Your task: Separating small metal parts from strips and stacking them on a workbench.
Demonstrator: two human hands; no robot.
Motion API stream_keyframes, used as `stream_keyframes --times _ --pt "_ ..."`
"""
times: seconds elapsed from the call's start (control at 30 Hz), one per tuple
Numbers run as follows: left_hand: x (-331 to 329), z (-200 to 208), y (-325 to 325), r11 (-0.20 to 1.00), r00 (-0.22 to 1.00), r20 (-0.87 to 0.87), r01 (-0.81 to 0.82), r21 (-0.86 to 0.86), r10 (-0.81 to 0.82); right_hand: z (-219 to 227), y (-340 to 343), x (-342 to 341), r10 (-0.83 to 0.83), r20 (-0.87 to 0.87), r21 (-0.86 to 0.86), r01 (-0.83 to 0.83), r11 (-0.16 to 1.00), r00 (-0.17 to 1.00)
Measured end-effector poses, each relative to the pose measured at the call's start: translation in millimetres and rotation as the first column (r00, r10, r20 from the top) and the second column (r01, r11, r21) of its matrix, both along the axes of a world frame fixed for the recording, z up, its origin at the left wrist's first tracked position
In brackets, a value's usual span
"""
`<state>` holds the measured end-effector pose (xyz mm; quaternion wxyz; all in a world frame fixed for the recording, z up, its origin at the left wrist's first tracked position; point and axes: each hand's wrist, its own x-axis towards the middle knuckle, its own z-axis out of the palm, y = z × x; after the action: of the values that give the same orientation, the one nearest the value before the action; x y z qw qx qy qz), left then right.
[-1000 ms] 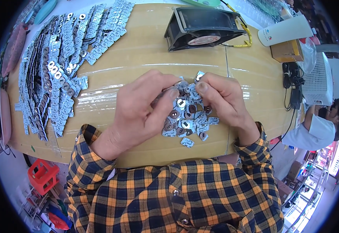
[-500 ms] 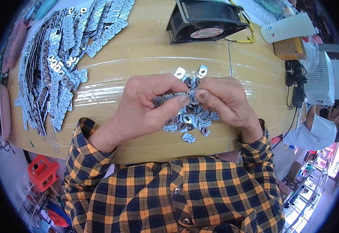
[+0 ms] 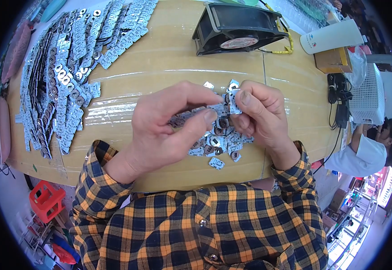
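My left hand [image 3: 160, 123] pinches a strip of small circuit boards [image 3: 182, 118] between thumb and forefinger; part of the strip is hidden behind the fingers. In my right hand [image 3: 263, 110], thumb and fingers are closed on a small silvery circuit board [image 3: 234, 105], just right of the strip's end. Below both hands lies a loose pile of single circuit boards [image 3: 213, 143], several with a round dark part. One loose board [image 3: 216, 163] rests at the near side of the pile.
Many long board strips [image 3: 61, 85] are heaped at the left of the table [image 3: 169, 54]. A black fan [image 3: 241, 29] stands at the back. To the right are a white cup [image 3: 331, 37], a cardboard box [image 3: 333, 60], a black power adapter [image 3: 342, 112] and a white basket [image 3: 369, 94].
My hands have moved apart a little. The board in my right hand, earlier against the strip's end, now stands tilted up beside it. The left hand has shifted slightly left.
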<state>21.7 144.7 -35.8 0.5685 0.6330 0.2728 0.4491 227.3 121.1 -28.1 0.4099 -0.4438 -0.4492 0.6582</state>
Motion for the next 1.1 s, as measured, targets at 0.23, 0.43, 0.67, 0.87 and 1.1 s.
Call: stream_keyframes --times 0.23,0.43,0.67,0.87,1.1 --pt "1 -4 3 0.873 0.965 -0.143 -0.128 0.471 0.219 -2 3 -3 0.006 0.131 0.110 -0.021 0.994 0.991" --pt "5 -3 1 0.883 0.938 -0.115 -0.260 0.390 0.327 -3 8 -6 -0.014 0.026 0.033 0.013 0.999 1.000" --pt "-1 -1 3 0.906 0.939 -0.140 -0.254 0.338 0.315 3 8 -7 -0.010 0.094 0.042 0.006 0.999 0.996" --pt "-3 -3 11 0.862 0.939 -0.141 -0.218 0.457 0.313 3 18 -11 -0.062 -0.109 -0.213 0.038 0.976 0.992" --pt "-1 -11 17 0.881 0.942 -0.177 -0.185 0.435 0.285 -3 22 -13 -0.062 -0.129 -0.249 0.028 0.968 0.990"
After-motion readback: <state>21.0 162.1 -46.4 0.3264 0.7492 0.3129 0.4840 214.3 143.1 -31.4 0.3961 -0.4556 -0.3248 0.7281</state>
